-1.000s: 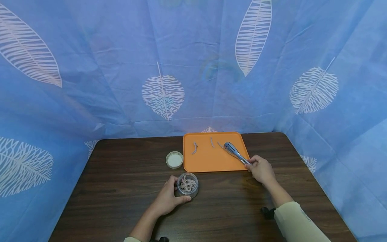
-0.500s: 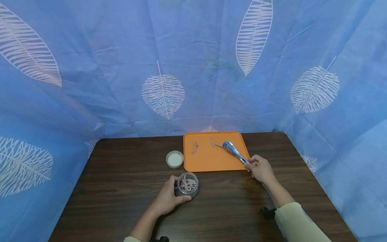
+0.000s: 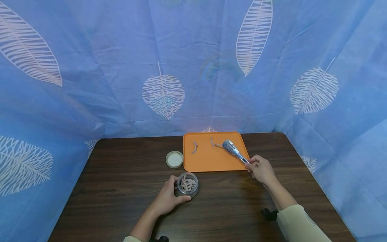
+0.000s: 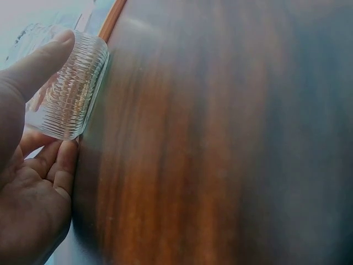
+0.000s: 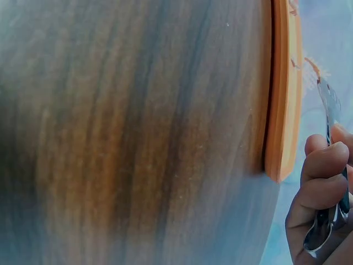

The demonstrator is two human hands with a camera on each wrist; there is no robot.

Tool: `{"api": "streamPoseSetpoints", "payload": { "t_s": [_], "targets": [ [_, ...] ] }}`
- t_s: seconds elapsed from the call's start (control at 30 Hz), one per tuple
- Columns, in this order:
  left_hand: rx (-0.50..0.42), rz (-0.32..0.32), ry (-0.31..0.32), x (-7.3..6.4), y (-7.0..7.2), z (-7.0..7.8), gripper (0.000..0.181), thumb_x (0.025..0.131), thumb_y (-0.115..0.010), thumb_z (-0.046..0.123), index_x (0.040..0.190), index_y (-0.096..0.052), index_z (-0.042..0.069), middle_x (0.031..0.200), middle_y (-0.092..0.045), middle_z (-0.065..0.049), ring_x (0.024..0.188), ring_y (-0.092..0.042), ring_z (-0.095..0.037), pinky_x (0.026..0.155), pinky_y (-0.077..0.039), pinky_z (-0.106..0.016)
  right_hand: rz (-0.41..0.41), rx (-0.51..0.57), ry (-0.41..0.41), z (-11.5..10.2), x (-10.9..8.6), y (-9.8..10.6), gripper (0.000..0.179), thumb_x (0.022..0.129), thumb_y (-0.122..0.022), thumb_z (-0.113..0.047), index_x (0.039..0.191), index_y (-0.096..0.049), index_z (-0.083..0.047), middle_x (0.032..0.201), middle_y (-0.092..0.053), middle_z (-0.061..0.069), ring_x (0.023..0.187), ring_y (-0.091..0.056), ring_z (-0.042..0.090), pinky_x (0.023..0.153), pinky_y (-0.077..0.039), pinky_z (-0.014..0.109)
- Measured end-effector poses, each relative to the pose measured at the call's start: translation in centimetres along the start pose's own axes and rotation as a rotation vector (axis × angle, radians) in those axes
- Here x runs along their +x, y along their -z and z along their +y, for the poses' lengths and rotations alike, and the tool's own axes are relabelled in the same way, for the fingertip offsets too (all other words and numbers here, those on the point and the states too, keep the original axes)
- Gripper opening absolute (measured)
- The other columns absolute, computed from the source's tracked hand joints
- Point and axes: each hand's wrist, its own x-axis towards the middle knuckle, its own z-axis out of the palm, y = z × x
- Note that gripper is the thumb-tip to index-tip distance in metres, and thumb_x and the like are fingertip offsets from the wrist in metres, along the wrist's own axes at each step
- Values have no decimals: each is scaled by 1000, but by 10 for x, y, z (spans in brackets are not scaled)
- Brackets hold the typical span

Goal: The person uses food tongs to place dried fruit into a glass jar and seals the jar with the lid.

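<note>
My left hand (image 3: 167, 199) holds a ribbed glass jar (image 3: 194, 192) on the table, thumb on the near side and fingers on the far side. Inside the jar lie several pale dried strips (image 3: 187, 184). In my right hand (image 3: 261, 169) are metal tongs (image 3: 231, 148), held by their handle end over an orange tray (image 3: 208, 161). A thin strip (image 5: 313, 66) sticks out from the tongs' tip, above the tray in the right wrist view. Two more strips, a curved one (image 3: 195, 148) and a straighter one (image 3: 212, 142), rest on the tray.
A round pale lid (image 3: 174, 159) lies left of the tray, behind the jar. The dark wooden table (image 3: 115, 181) ends at a blue leaf-printed cloth (image 3: 196, 101) hanging behind it and on both sides.
The tongs have shifted slightly left, and the strip at their tip has swung from slanting to nearly level. My left hand and the jar have stayed put.
</note>
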Motion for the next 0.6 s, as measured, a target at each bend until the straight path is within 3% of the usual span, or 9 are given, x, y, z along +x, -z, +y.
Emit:
{"api": "streamPoseSetpoints", "payload": {
  "t_s": [0.6],
  "targets": [
    [-11, -8, 21, 0, -1, -1, 76, 83, -96, 43, 135, -51, 9, 135, -59, -15, 126, -60, -31, 105, -53, -54, -73, -4, 49, -4, -30, 8, 16, 111, -63, -13, 121, -61, -1, 87, -71, 13, 63, -55, 14, 52, -44, 24]
  ]
}}
